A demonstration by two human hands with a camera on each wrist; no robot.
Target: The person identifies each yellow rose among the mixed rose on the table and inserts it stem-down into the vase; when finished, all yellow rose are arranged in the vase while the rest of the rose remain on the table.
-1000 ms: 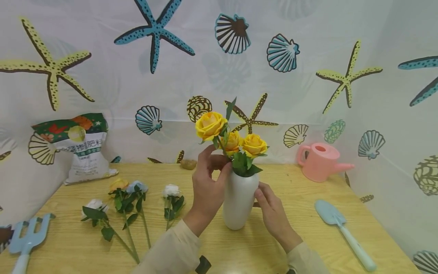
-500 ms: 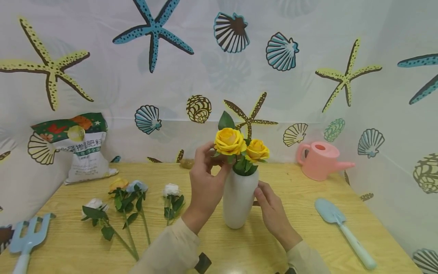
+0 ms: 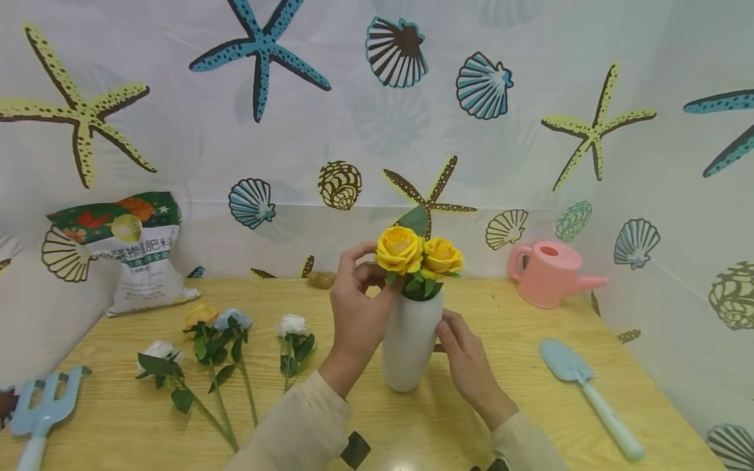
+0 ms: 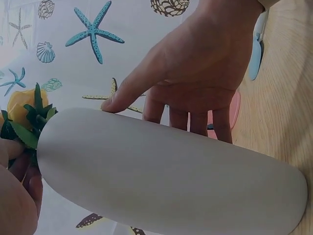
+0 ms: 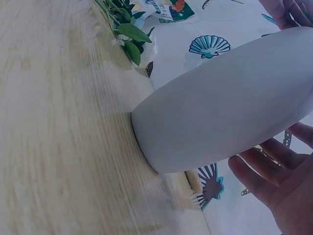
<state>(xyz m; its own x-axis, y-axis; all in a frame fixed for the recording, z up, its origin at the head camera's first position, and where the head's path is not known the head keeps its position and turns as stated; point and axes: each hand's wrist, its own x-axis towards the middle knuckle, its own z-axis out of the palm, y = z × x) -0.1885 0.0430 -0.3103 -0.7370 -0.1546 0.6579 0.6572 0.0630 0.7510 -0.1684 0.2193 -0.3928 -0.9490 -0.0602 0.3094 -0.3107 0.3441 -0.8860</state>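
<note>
A white vase (image 3: pixel 406 347) stands on the wooden table, tilted slightly in the head view. My right hand (image 3: pixel 468 366) holds its right side; the left wrist view has that thumb and the fingers (image 4: pixel 198 122) against the vase wall. At the mouth, my left hand (image 3: pixel 359 320) pinches a yellow rose (image 3: pixel 399 250) just under its bloom, among green leaves. A second yellow rose (image 3: pixel 442 258) leans beside it at the right of the mouth. The stems inside the vase are hidden, and so are the left fingertips in part.
Loose roses lie left: a white rose (image 3: pixel 160 353), an orange-yellow one (image 3: pixel 200 315), a blue one (image 3: pixel 232 318) and another white one (image 3: pixel 291 325). A hand fork (image 3: pixel 47 409), trowel (image 3: pixel 589 392), pink watering can (image 3: pixel 548 275), fertilizer bag (image 3: pixel 144 261) and brown stone (image 3: pixel 321 280) surround them.
The held yellow rose has come down and to the right, its bloom now level with the other rose at the vase mouth. The right hand has stayed on the vase.
</note>
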